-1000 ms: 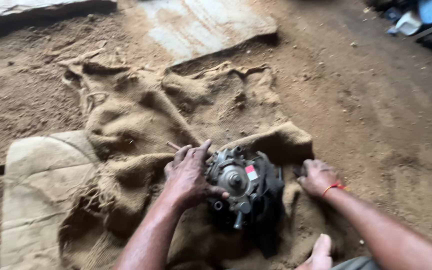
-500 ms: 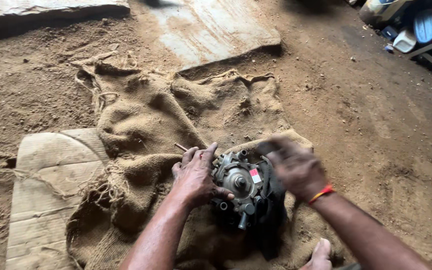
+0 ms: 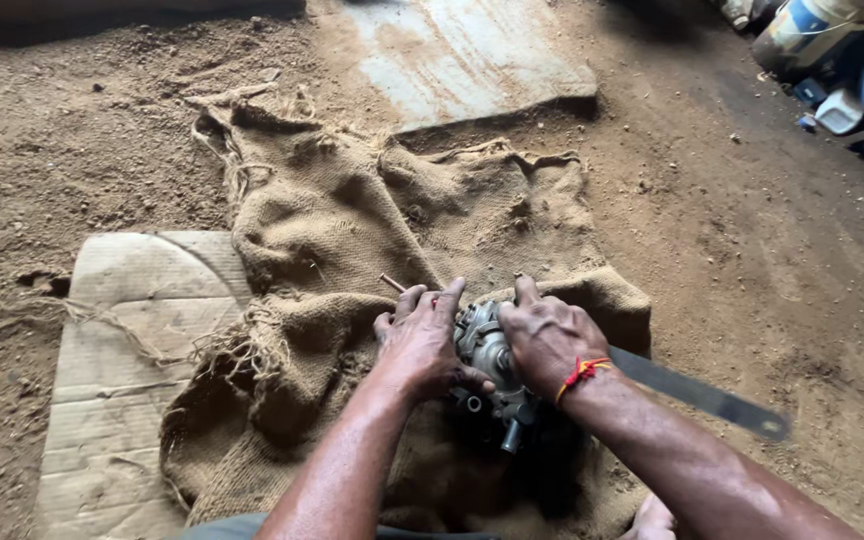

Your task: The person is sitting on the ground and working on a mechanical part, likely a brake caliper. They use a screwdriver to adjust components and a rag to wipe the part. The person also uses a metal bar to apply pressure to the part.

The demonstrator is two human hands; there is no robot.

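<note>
Two bare hands are in view, a left hand (image 3: 420,340) and a right hand (image 3: 549,338). One grey metal engine part (image 3: 492,375) lies under them, with one long flat metal blade (image 3: 712,398). There is one burlap sack (image 3: 352,250), one cardboard sheet (image 3: 122,370), and one red wrist thread (image 3: 580,373).

The left hand (image 3: 420,340) and right hand (image 3: 547,335) cover most of the grey metal part (image 3: 490,372) — only its middle strip and lower fittings show. The flat metal blade (image 3: 702,395) disappears under the right wrist, so its inner end stays hidden. Containers (image 3: 837,60) at the upper right are cut off by the frame and too dim to identify. The cardboard (image 3: 122,380) runs off the bottom edge.
</note>
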